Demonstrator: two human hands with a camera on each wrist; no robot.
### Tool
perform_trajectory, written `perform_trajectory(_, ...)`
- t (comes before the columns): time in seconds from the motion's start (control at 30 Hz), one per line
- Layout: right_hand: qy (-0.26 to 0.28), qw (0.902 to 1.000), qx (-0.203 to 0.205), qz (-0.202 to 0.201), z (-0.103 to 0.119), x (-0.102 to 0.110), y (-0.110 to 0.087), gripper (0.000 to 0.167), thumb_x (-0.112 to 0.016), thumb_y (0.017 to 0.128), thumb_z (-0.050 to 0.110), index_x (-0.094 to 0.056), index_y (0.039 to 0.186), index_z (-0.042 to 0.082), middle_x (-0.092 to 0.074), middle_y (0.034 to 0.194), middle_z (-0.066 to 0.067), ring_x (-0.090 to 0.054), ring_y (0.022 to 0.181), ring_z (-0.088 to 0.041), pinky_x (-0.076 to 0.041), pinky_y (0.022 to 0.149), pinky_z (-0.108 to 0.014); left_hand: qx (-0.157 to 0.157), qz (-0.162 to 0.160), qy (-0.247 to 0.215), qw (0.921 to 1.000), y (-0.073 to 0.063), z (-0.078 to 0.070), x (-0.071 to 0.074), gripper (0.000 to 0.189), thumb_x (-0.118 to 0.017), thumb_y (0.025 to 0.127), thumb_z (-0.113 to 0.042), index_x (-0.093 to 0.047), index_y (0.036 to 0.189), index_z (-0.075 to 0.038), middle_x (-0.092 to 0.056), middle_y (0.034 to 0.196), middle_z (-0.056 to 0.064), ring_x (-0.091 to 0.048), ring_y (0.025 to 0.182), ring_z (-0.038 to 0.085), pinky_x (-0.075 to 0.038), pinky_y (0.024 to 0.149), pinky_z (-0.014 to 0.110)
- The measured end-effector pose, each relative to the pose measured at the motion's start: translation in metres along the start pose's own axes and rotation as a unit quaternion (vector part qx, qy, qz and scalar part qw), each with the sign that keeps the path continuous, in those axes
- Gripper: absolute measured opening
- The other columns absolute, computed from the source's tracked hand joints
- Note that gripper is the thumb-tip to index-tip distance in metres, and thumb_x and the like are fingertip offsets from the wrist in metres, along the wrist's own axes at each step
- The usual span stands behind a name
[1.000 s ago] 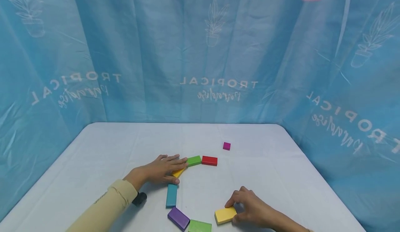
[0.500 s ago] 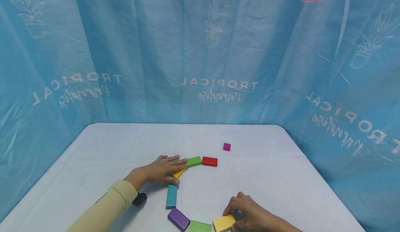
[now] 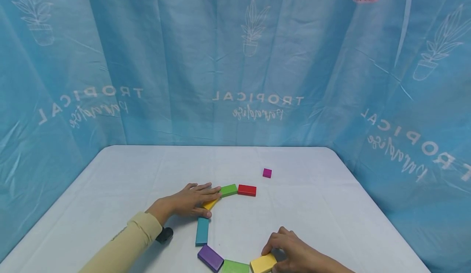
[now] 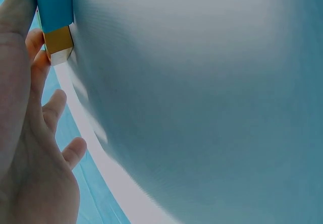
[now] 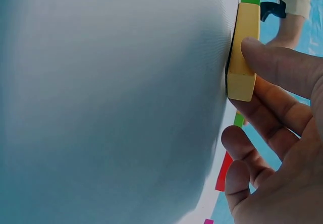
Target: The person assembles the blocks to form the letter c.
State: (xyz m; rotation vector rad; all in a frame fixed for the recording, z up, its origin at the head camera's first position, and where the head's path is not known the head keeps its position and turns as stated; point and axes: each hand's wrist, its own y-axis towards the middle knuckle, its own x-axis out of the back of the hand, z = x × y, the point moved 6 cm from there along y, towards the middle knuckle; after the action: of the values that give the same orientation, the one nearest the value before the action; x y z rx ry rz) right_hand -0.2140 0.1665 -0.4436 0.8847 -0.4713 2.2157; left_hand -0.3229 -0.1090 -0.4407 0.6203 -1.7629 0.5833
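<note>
Coloured blocks form an open curve on the white table. With thumb and fingers, my right hand (image 3: 294,250) pinches a pale yellow block (image 5: 243,57) at the curve's near end, against a light green block (image 3: 235,267). My left hand (image 3: 187,202), fingers spread, rests over an orange-yellow block (image 3: 210,204), partly covering it. Its fingertips reach a green block (image 3: 229,190), beside which lies a red block (image 3: 247,190). Below the left thumb is a teal block (image 3: 202,232), then a purple block (image 3: 210,258) touching the light green one.
A small magenta cube (image 3: 267,173) sits alone farther back on the white table (image 3: 147,166). A black wrist device (image 3: 164,235) hangs under the left sleeve. Blue printed curtains (image 3: 235,60) enclose the table's back and sides.
My right hand has slid the pale yellow block toward me and slightly left, up to the light green block. My left hand has stayed in place.
</note>
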Motion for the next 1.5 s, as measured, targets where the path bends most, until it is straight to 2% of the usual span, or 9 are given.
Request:
perform_trajectory(0.37, 0.008, 0.9999, -0.009, 0.001, -0.0004, -0.0006, -0.0005, 0.031, -0.08, 0.077, 0.012, -0.07, 0.101, 0.029, -0.055, 0.097, 0.021, -0.044, 0.095, -0.007, -0.043, 0.078, -0.025, 0.0, -0.001, 0.007, 1.0, 0.0001, -0.0001, -0.0001, 0.069, -0.054, 0.092, -0.053, -0.034, 0.151, -0.023, -0.026, 0.157, -0.001, -0.018, 0.143, 0.031, -0.016, 0.108, 0.059)
perform_trajectory(1.5, -0.009, 0.9998, 0.015, 0.0, -0.0007, -0.0023, 0.0, 0.029, -0.081, 0.078, 0.017, -0.07, 0.102, 0.028, -0.056, 0.098, 0.022, -0.042, 0.097, -0.003, -0.041, 0.078, -0.024, 0.004, 0.001, 0.004, 1.0, 0.0014, 0.001, -0.002, 0.07, -0.054, 0.092, -0.054, -0.034, 0.151, -0.022, -0.025, 0.157, -0.002, -0.017, 0.144, 0.03, -0.015, 0.108, 0.059)
